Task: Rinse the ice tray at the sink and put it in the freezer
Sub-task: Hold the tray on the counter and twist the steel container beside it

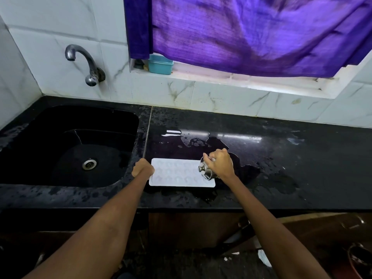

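Observation:
A white ice tray [179,173] with several round hollows lies flat on the wet black counter [281,158], just right of the sink. My left hand [142,167] grips its left short edge. My right hand [219,163] is closed around a small shiny steel vessel [206,171], held tilted on its side over the tray's right end. The black sink [66,146] with a steel drain sits to the left, under a wall tap [84,63].
Puddles of water spread across the counter behind and to the right of the tray. A teal plastic box [160,64] stands on the window ledge under a purple curtain [251,31]. White marble-look tiles line the wall.

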The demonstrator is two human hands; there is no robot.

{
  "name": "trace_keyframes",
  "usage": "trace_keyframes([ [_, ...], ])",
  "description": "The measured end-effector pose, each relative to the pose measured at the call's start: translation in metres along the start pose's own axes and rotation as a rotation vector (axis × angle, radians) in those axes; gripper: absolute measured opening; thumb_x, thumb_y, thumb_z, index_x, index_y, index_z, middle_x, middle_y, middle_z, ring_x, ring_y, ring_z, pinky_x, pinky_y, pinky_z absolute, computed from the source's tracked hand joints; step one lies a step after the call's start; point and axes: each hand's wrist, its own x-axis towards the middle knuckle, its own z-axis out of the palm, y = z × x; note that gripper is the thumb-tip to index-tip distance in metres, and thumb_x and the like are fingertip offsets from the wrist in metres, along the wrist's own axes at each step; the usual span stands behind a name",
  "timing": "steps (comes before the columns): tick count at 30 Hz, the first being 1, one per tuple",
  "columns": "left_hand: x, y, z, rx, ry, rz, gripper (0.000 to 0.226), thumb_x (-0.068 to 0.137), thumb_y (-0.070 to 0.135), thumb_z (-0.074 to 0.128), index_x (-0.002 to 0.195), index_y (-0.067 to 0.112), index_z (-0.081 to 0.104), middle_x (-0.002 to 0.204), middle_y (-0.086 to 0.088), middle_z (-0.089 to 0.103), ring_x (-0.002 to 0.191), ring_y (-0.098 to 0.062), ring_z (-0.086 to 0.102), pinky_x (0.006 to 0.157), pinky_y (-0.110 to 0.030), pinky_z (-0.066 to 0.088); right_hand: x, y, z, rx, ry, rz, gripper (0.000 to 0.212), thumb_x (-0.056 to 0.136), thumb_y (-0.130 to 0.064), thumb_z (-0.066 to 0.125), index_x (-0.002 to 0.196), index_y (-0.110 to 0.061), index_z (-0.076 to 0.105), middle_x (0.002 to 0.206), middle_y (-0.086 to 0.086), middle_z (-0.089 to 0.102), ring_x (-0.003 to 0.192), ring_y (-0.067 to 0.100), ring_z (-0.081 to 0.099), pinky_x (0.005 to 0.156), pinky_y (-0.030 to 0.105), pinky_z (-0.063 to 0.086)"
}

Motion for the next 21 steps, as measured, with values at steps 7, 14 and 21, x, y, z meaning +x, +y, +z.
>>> trace_keyframes([
  [7, -0.0001, 0.0005, -0.0008, -0.002, -0.009, -0.007, 0.047, 0.091, 0.011, 0.061, 0.134, 0.001, 0.047, 0.140, -0.018, 0.050, 0.127, -0.033, 0.052, 0.101, -0.041, 0.045, 0.0008, 0.0015, -0.0001, 0.004, -0.004, -0.018, 0.060, 0.081, -0.007, 0.067, 0.038, -0.017, 0.026, 0.035, -0.012, 0.023, 0.043, 0.024, 0.035, 0.076, 0.039, 0.044],
  [14, -0.0004, 0.0006, -0.0013, 0.001, -0.012, -0.004, 0.048, 0.090, 0.011, 0.061, 0.135, 0.000, 0.046, 0.140, -0.018, 0.050, 0.127, -0.033, 0.051, 0.101, -0.041, 0.045, -0.0003, 0.0064, 0.0001, 0.002, -0.015, -0.001, 0.068, 0.082, -0.008, 0.066, 0.039, -0.027, 0.016, 0.038, -0.018, 0.017, 0.040, 0.007, 0.022, 0.080, 0.039, 0.043],
  [21, -0.0015, 0.0000, -0.0009, 0.009, -0.005, -0.004, 0.045, 0.090, 0.009, 0.060, 0.132, 0.000, 0.048, 0.138, -0.018, 0.053, 0.125, -0.033, 0.054, 0.099, -0.039, 0.046, -0.0024, 0.0081, -0.0050, 0.163, 0.064, 0.145, 0.070, 0.081, -0.005, 0.067, 0.042, -0.029, 0.013, 0.037, -0.014, 0.016, 0.038, 0.009, 0.022, 0.061, 0.026, 0.033],
])
